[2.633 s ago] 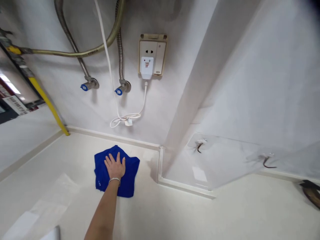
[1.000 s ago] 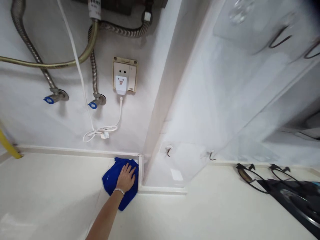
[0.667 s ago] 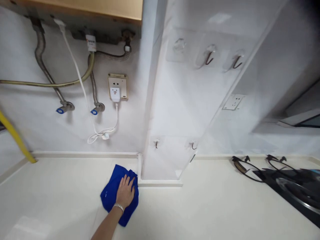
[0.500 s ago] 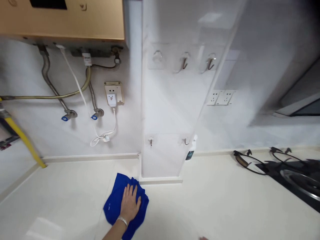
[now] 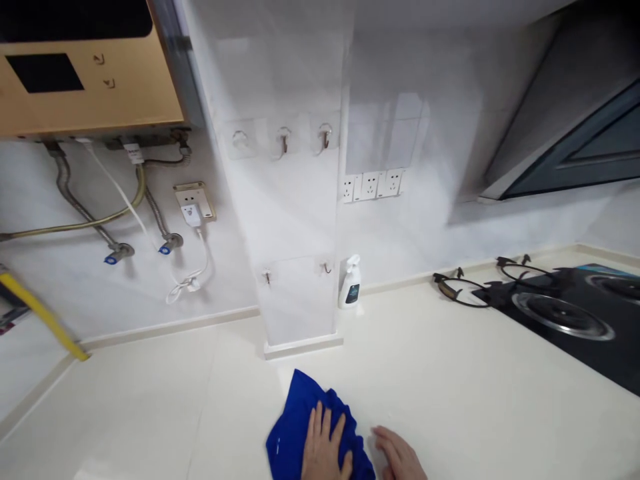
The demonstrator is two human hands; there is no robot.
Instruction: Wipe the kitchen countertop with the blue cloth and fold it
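A blue cloth (image 5: 293, 430) lies bunched on the pale countertop (image 5: 240, 393), just in front of the base of the wall pillar. Flat on top of it rests my left hand (image 5: 324, 448), palm down with the fingers spread. Just right of the cloth, my right hand (image 5: 400, 457) is low over the counter, its fingers loosely extended and holding nothing. The lower parts of the cloth and of both hands are cut off by the frame's bottom edge.
Behind the counter, a white spray bottle (image 5: 351, 283) stands beside the pillar (image 5: 295, 213) with its hooks. A black gas hob (image 5: 560, 327) and loose pan supports (image 5: 463, 293) are at right. A yellow hose (image 5: 43, 313) and a water heater (image 5: 115, 87) are at left.
My left hand and the blue cloth have moved right and nearer to me along the counter. My right hand has come further into view. The view has turned to the right.
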